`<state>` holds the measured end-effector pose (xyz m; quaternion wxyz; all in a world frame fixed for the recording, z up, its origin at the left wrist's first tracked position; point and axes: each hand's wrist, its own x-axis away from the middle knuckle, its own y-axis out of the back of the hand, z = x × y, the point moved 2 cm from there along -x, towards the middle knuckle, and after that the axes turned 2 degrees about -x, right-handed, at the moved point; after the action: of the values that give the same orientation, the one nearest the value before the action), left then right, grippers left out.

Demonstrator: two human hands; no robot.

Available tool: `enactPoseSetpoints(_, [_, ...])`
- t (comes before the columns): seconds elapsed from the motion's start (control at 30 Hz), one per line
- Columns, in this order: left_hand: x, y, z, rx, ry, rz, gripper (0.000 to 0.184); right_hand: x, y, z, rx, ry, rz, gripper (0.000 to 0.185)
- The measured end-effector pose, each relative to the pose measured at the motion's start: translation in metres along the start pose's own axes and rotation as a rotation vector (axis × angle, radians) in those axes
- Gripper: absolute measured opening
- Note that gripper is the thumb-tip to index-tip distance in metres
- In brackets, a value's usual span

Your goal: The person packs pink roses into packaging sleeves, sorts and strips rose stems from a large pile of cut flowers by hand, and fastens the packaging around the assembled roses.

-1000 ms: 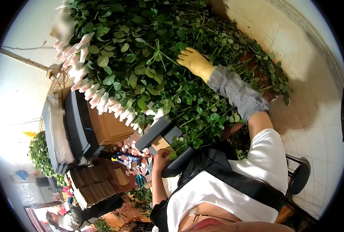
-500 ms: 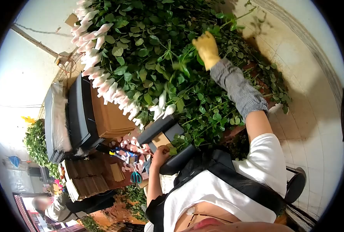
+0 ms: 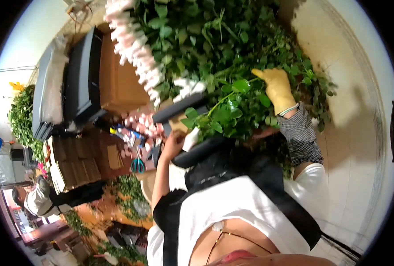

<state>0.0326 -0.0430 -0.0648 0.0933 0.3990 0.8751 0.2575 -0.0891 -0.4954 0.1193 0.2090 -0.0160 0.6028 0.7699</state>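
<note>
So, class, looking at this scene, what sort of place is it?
Probably a flower-packing workroom: leafy stems heaped with their pale heads lined up, stacked cardboard, and teal-handled scissors nearby.

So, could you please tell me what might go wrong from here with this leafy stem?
The leafy stem lies close against the big leafy pile, so its leaves could snag and tear.
The white-wrapped head sits right beside the dark padded bar and might get bruised against it.
The left hand is ungloved, so any thorns, too small to make out here, could prick it.
</note>
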Motion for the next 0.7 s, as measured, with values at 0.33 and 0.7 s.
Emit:
enactPoseSetpoints(0.33, [-0.005, 0.023, -0.052, -0.123, 0.034, 0.221, 0.044, 0.088, -0.013, 0.023, -0.553, -0.054, 0.112, 0.054])
enactPoseSetpoints(0.7, [-0.032, 0.047, -0.028, 0.188, 0.294, 0.363, 0.039, 0.136, -0.134, 0.039, 0.260, -0.029, 0.177, 0.020])
